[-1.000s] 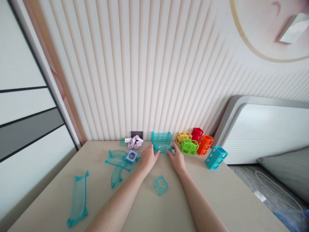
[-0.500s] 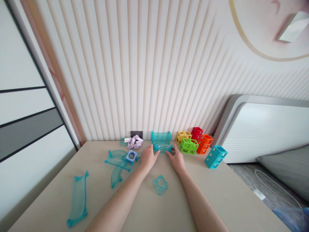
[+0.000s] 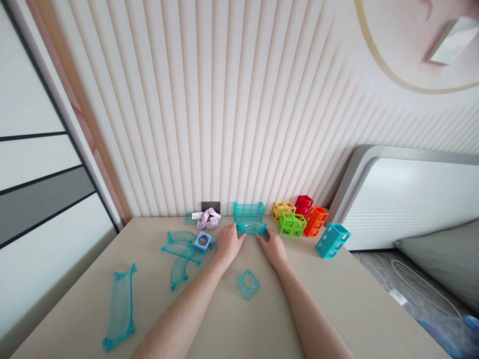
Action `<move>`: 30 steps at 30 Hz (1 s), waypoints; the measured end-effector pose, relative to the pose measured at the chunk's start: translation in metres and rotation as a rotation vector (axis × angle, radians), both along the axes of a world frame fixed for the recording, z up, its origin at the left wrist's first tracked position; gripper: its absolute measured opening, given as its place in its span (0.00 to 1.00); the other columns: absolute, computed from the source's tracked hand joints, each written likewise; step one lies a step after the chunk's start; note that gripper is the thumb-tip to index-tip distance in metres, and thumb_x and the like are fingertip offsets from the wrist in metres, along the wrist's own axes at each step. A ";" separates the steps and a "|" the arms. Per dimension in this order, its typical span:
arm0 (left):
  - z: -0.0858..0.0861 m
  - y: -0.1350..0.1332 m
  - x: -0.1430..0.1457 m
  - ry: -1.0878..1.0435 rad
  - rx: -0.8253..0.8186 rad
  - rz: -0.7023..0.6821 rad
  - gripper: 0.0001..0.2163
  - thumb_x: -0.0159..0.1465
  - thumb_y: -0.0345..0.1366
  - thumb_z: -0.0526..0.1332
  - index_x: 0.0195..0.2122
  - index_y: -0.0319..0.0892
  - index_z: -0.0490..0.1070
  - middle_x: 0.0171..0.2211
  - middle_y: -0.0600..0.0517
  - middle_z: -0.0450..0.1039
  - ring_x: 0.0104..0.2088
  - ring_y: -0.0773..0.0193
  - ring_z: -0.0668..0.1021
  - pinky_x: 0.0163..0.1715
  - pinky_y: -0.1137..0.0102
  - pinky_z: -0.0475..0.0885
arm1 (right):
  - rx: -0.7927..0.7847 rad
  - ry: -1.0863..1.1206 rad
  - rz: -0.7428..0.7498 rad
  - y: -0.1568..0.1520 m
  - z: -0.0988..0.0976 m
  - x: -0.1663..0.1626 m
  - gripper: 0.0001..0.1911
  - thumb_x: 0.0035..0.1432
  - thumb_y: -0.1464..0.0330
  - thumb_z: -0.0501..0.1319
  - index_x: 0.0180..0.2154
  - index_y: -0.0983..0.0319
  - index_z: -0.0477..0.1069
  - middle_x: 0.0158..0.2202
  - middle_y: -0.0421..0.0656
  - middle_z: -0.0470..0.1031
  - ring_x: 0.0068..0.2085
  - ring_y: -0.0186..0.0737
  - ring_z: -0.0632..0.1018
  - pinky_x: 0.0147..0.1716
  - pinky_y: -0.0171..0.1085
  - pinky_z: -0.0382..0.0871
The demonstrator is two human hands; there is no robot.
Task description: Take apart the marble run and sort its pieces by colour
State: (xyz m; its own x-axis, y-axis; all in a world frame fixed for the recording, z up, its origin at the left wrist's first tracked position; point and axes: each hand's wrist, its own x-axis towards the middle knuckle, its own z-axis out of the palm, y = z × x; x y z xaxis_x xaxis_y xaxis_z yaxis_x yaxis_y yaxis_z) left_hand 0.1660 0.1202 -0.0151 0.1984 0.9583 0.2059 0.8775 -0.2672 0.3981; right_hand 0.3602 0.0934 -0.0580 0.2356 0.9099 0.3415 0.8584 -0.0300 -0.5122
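A translucent teal curved track piece stands near the wall, between my hands. My left hand has its fingers and thumb on the piece's left end. My right hand is at the right end, thumb and fingers apart, with a slight gap to the piece. Just behind, a straight teal track piece leans against the wall. On the table before my hands lies a flat teal frame with a round hole. Left of my left hand, a blue square with a round hole rests on teal track pieces.
At the right stand yellow, green, red, orange and teal open-sided blocks. Lilac pieces lie by the wall beside a dark box. A long teal track piece lies at the left.
My right hand has drawn slightly back from the curved track piece's right end, its fingers looser. The left hand stays at the left end. The view has shifted slightly.
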 end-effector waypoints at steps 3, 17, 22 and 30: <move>0.000 0.001 0.000 0.010 -0.015 0.001 0.14 0.66 0.43 0.64 0.45 0.37 0.74 0.42 0.39 0.80 0.48 0.49 0.80 0.45 0.63 0.71 | -0.011 -0.007 -0.009 0.000 0.001 0.000 0.21 0.61 0.57 0.62 0.50 0.64 0.74 0.47 0.53 0.79 0.49 0.52 0.79 0.49 0.42 0.70; -0.004 0.007 0.001 0.035 -0.038 -0.013 0.15 0.65 0.43 0.65 0.47 0.37 0.74 0.46 0.39 0.79 0.51 0.48 0.78 0.48 0.62 0.70 | -0.037 -0.029 -0.030 -0.001 0.001 -0.001 0.22 0.62 0.58 0.61 0.52 0.65 0.73 0.47 0.53 0.79 0.50 0.52 0.79 0.50 0.42 0.70; -0.006 0.009 0.002 0.031 -0.039 -0.007 0.15 0.65 0.44 0.65 0.46 0.38 0.74 0.45 0.40 0.79 0.51 0.49 0.78 0.48 0.62 0.70 | -0.039 -0.037 -0.037 0.000 0.000 0.000 0.21 0.62 0.58 0.61 0.51 0.63 0.74 0.47 0.52 0.80 0.49 0.51 0.79 0.49 0.41 0.71; -0.008 0.008 0.002 0.022 0.000 -0.008 0.16 0.65 0.45 0.65 0.47 0.38 0.73 0.45 0.40 0.79 0.50 0.49 0.78 0.47 0.62 0.71 | -0.043 -0.047 -0.058 0.003 -0.003 0.000 0.22 0.62 0.57 0.61 0.52 0.64 0.73 0.48 0.53 0.80 0.51 0.52 0.79 0.51 0.41 0.70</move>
State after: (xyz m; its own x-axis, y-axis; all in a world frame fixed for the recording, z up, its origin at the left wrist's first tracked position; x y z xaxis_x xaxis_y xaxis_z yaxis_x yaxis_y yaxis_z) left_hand 0.1676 0.1286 -0.0232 0.2102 0.9568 0.2010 0.8840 -0.2738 0.3789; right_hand 0.3598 0.0963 -0.0611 0.2730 0.9092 0.3145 0.8778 -0.1016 -0.4682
